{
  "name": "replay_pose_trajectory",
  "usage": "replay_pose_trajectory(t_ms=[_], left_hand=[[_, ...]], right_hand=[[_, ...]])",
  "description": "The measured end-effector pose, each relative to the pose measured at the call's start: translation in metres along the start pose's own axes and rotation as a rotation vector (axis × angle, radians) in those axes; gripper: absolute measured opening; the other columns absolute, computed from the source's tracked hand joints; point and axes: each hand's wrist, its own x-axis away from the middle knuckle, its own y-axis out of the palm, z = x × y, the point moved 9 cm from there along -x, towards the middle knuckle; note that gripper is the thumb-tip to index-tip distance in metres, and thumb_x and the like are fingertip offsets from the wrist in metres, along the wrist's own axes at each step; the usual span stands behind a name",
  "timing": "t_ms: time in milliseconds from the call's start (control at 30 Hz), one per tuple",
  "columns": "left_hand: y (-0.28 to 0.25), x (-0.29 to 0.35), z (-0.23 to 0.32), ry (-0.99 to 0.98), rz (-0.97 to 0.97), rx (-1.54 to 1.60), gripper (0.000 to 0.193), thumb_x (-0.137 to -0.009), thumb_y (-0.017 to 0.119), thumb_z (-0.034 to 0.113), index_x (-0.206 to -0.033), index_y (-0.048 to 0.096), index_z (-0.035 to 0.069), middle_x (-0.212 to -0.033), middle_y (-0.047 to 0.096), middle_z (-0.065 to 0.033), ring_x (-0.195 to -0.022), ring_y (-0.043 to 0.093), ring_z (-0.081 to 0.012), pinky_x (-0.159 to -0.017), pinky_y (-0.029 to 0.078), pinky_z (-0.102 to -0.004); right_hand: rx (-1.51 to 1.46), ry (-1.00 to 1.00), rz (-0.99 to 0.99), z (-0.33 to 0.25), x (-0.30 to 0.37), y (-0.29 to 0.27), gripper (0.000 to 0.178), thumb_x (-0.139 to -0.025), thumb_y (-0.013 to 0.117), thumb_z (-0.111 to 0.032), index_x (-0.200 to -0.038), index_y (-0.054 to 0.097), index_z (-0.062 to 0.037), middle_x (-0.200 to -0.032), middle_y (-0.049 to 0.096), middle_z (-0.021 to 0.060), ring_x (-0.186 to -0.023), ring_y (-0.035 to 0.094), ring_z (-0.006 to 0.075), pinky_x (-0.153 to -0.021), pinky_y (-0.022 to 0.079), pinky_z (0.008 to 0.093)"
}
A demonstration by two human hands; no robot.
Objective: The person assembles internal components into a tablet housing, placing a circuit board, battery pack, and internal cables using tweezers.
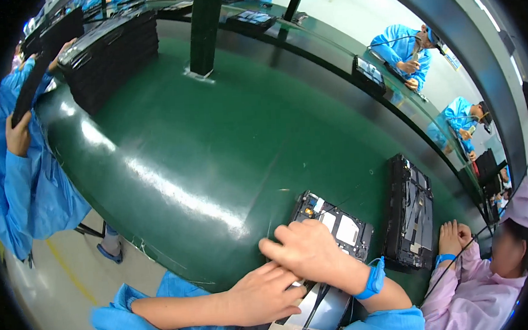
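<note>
Any print on the two white rectangular panels of the black flat electronic assembly was too small for me to read from where I stood. That assembly lay just beyond the person's right hand, which wore a bright blue wrist strap and crossed above the fingers of the left hand. Directly below both hands was a black flat device with a silvery plate, near the body; I couldn't tell whether the two pieces joined. The right hand was partly curled, one digit pointing left; the left was loosely bent, its fingertips over the device. What either had hold of, I couldn't tell.

The glossy dark green tabletop stretched left and ahead to a square dark green post, its curved near edge passing left of the left hand. On the right, a stack of black devices stood near the assembly, with a co-worker's pink sleeve beyond it. A tall black stack stood at the far left.
</note>
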Motion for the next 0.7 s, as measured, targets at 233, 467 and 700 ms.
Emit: replay_pose_trajectory(t_ms=[233,467,700], left_hand=[[-0.052,-0.018,-0.061,-0.401,0.141,-0.142,0.017,-0.067,0.061,0.019,-0.071,0.054,0.004,-0.063,0.051,-0.0031,-0.063,0.053,-0.0183,-0.059,0.043,-0.0321],[-0.039,-0.027,-0.128,-0.872,0.098,0.6,0.016,-0.07,0.055,0.009,-0.082,0.05,-0.001,-0.07,0.055,-0.0067,-0.051,0.052,-0.0109,-0.042,0.042,-0.0247],[-0.011,-0.012,-0.124,-1.028,-0.135,0.631,0.029,-0.075,0.055,0.021,-0.09,0.046,-0.002,-0.071,0.054,-0.0064,-0.052,0.051,-0.009,-0.042,0.04,-0.0211]], right_hand=[[-0.638,0.752,0.305,0.115,0.065,-0.024,0.008,-0.065,0.06,-0.004,-0.071,0.056,-0.0024,-0.06,0.05,0.0018,-0.052,0.045,0.0074,-0.047,0.036,0.0183],[-0.524,0.612,0.102,0.11,0.062,0.009,0.013,-0.061,0.064,-0.01,-0.07,0.056,-0.0048,-0.066,0.049,0.0048,-0.06,0.048,0.0163,-0.052,0.039,0.0254],[-0.407,0.581,0.071,0.095,0.058,0.002,0.012,-0.066,0.059,-0.008,-0.071,0.049,-0.0035,-0.062,0.049,0.0093,-0.062,0.051,0.0247,-0.054,0.04,0.0312]])
